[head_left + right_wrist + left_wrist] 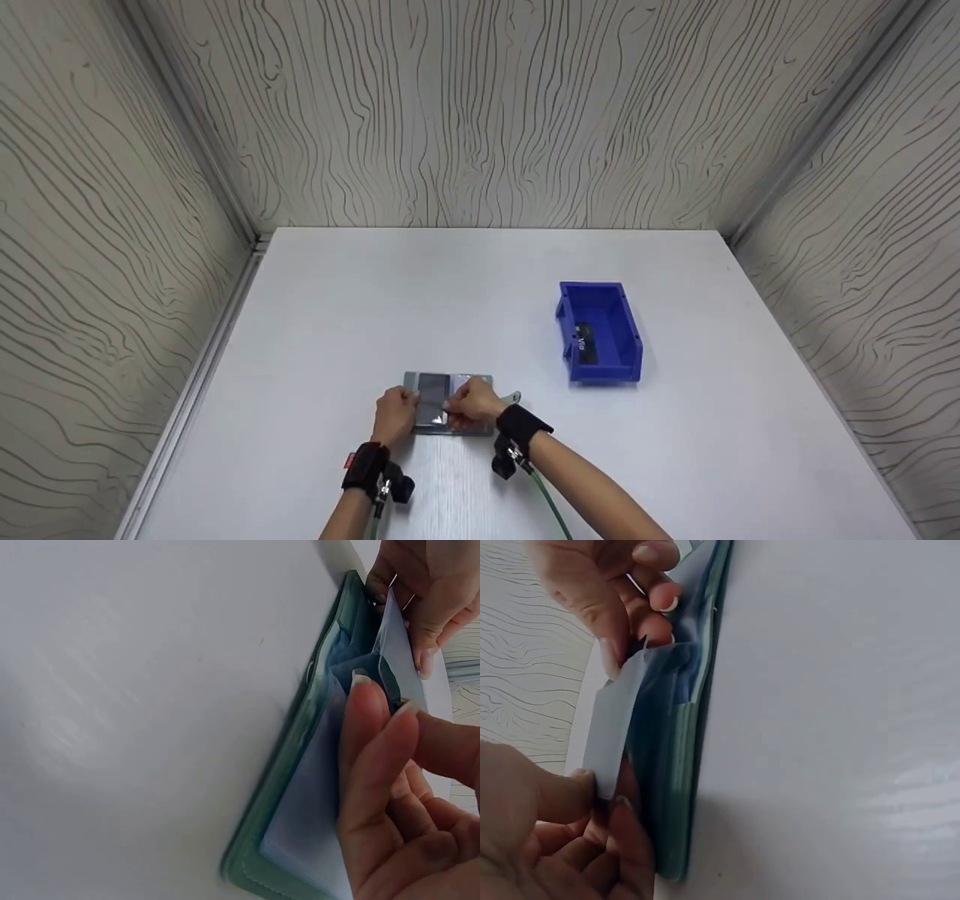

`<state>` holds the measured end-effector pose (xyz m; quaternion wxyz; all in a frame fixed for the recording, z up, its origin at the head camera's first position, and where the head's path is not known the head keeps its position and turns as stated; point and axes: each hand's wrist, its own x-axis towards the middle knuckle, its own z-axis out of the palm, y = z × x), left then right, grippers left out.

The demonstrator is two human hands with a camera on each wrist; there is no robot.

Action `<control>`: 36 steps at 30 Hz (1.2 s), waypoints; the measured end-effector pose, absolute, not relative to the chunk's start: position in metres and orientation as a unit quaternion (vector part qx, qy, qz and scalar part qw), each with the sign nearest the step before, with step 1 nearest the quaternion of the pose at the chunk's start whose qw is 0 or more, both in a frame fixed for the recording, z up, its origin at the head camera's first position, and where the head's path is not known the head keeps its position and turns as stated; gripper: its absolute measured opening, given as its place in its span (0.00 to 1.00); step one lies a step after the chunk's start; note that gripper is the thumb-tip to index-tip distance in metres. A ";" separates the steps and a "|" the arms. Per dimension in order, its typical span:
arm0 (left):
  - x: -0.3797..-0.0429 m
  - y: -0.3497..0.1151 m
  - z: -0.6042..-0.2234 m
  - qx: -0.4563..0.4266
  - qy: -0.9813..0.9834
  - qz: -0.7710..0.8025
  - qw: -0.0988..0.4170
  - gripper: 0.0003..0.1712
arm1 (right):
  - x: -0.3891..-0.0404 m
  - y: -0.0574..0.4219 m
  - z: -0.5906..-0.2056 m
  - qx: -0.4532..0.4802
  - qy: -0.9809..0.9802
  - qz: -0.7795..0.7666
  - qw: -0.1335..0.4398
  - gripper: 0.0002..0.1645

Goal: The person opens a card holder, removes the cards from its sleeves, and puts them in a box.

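Observation:
A green card holder [487, 382] with clear plastic sleeves lies opened on the table, one dark-looking sleeve page [433, 399] raised from it. My left hand [395, 415] pinches that page at its outer end; in the left wrist view the page [615, 727] stands tilted up between both hands. My right hand [474, 405] pinches the page's other edge, near the middle of the holder. In the right wrist view a small dark bit shows by the right fingertips [365, 694]; whether it is a card's edge is hidden. A clear sleeve [311, 802] lies beneath the right hand.
A blue plastic bin [604, 373] stands on the white table [337, 300] to the right, a black label with white letters [586, 345] in it. The holder's strap [514, 397] sticks out on the right. Patterned walls [465, 112] enclose the table. Green cables [550, 501] trail from the wrist cameras.

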<state>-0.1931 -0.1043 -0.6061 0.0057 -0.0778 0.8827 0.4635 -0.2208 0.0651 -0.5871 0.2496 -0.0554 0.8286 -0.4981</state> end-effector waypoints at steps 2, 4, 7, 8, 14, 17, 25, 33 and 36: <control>-0.193 -0.103 -0.606 -0.081 0.889 0.451 0.002 0.10 | -0.221 0.066 -0.587 -0.063 0.831 -0.495 0.246 0.10; -0.193 -0.102 -0.606 -0.086 0.895 0.437 -0.002 0.10 | -0.221 0.067 -0.587 -0.063 0.829 -0.496 0.249 0.09; -0.193 -0.101 -0.605 -0.094 0.903 0.420 -0.010 0.10 | -0.221 0.068 -0.586 -0.055 0.822 -0.506 0.255 0.09; -0.193 -0.100 -0.605 -0.092 0.905 0.415 -0.016 0.10 | -0.220 0.069 -0.586 -0.052 0.820 -0.509 0.256 0.09; -0.190 -0.101 -0.605 -0.084 0.914 0.395 -0.039 0.10 | -0.220 0.075 -0.586 -0.043 0.805 -0.528 0.266 0.09; -0.190 -0.102 -0.605 -0.080 0.917 0.388 -0.049 0.10 | -0.220 0.079 -0.586 -0.044 0.802 -0.531 0.269 0.09; -0.190 -0.104 -0.607 -0.097 0.920 0.375 -0.060 0.07 | -0.221 0.089 -0.582 -0.033 0.806 -0.529 0.263 0.09; -0.191 -0.104 -0.606 -0.103 0.916 0.381 -0.069 0.04 | -0.221 0.097 -0.576 -0.030 0.813 -0.528 0.242 0.07; -0.191 -0.105 -0.602 -0.093 0.913 0.390 -0.073 0.05 | -0.222 0.100 -0.571 -0.031 0.809 -0.538 0.235 0.06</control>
